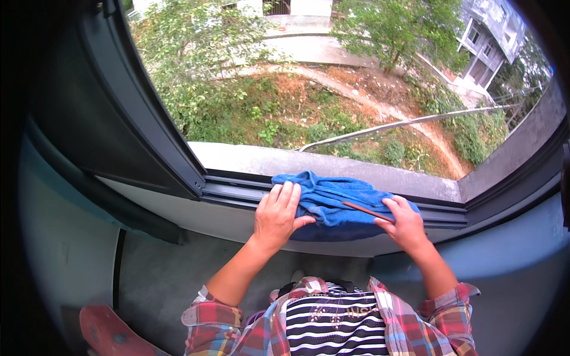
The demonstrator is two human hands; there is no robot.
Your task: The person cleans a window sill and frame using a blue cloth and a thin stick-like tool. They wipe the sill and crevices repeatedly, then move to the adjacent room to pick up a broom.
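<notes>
A bunched blue cloth (339,196) lies over the dark metal sliding-window track (236,188), its front part hanging down over the inner edge of the sill. My left hand (279,213) grips the cloth's left end, fingers on top and thumb against its front. At the other end my right hand (404,222) holds a thin brown stick (367,211), perhaps a chopstick, between thumb and fingers. The stick points left and lies across the cloth. The fingertips of that hand rest on the cloth's right end. Under the cloth, the middle of the track is hidden.
A dark window sash (147,111) stands on the left, and the frame (512,178) rises on the right. Beyond the track is a concrete ledge (249,155), then a drop to a slope with trees. A red plastic-looking object (113,331) stands at lower left.
</notes>
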